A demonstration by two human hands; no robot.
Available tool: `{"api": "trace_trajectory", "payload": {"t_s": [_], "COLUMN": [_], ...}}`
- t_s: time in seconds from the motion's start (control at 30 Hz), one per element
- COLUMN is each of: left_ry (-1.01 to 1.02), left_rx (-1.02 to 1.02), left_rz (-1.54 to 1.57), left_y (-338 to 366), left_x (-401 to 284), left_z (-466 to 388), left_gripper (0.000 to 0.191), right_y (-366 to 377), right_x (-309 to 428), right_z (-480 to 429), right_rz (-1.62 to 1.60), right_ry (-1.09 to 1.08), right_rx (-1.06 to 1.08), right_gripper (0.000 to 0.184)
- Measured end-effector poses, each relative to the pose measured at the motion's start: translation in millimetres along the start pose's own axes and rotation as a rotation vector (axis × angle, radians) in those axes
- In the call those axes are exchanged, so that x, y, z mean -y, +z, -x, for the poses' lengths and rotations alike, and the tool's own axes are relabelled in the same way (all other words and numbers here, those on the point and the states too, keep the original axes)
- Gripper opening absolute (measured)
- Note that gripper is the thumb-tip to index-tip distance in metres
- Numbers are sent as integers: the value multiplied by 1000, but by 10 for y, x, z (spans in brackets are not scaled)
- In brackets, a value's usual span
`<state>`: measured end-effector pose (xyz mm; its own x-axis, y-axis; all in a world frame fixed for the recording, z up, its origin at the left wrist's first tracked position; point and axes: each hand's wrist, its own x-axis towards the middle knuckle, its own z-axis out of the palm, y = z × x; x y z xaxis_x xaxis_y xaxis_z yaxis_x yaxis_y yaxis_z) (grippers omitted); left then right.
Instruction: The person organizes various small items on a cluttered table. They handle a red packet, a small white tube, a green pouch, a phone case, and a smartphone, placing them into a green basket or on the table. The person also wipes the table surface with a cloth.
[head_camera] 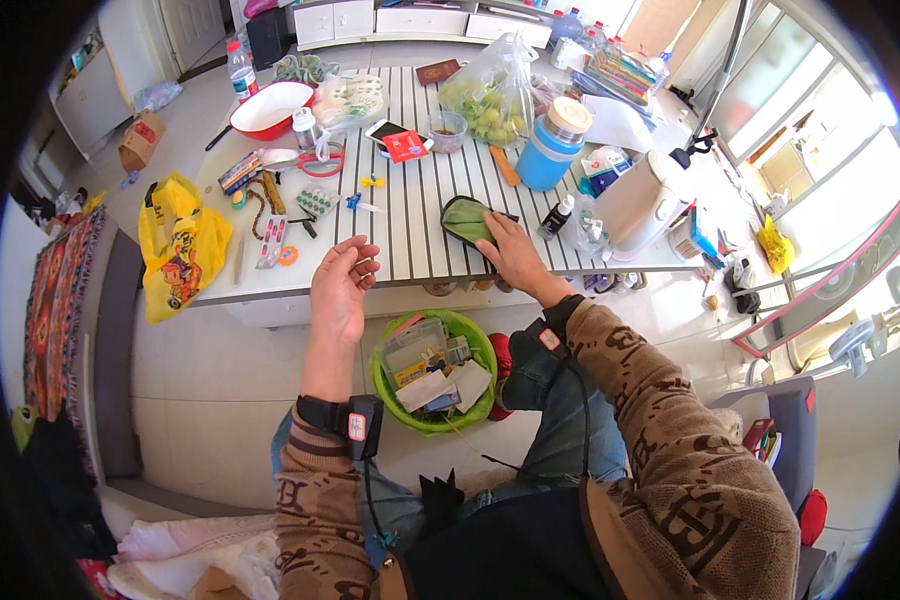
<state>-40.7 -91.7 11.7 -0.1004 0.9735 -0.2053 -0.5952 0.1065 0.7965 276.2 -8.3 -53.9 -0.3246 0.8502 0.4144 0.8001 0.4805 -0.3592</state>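
Note:
My right hand (514,251) rests with its fingertips on the right part of a small green pouch with dark edging (465,218), which lies flat on the striped table. Palm up and fingers loosely curled, my left hand (345,277) is at the table's front edge and holds nothing. Left of the pouch are a blue clip-like item (354,201), a yellow one (373,181), a green capsule blister pack (317,199) and red-handled scissors (322,160). A small dark bottle (557,217) stands right of the pouch, near a blue thermos (547,154).
A white electric kettle (640,206) stands at the table's right. At the left edge hangs a yellow plastic bag (182,247). Farther back are a red-and-white bowl (274,109) and a bag of green fruit (495,112). A green-lined bin (382,390) stands on the floor between table and legs.

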Motion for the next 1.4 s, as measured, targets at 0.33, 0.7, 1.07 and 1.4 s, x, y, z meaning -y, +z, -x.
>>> {"api": "trace_trajectory", "payload": {"t_s": [0.33,0.7,1.07,1.4], "left_ry": [30,-13,0,-16], "left_rx": [17,19,20,30], "left_rz": [-6,-15,-2,-41], "left_y": [-32,10,11,3], "left_x": [32,28,-11,27], "left_z": [-21,29,52,22], "left_gripper": [23,23,23,25], "right_y": [-1050,-811,-724,-1693], "right_x": [-289,-1052,-1181,-415], "right_z": [411,404,-5,734], "right_rz": [101,207,18,305], "right_ry": [165,457,433,156], "right_rx": [-395,-164,-434,-757], "right_gripper": [43,39,49,50]}}
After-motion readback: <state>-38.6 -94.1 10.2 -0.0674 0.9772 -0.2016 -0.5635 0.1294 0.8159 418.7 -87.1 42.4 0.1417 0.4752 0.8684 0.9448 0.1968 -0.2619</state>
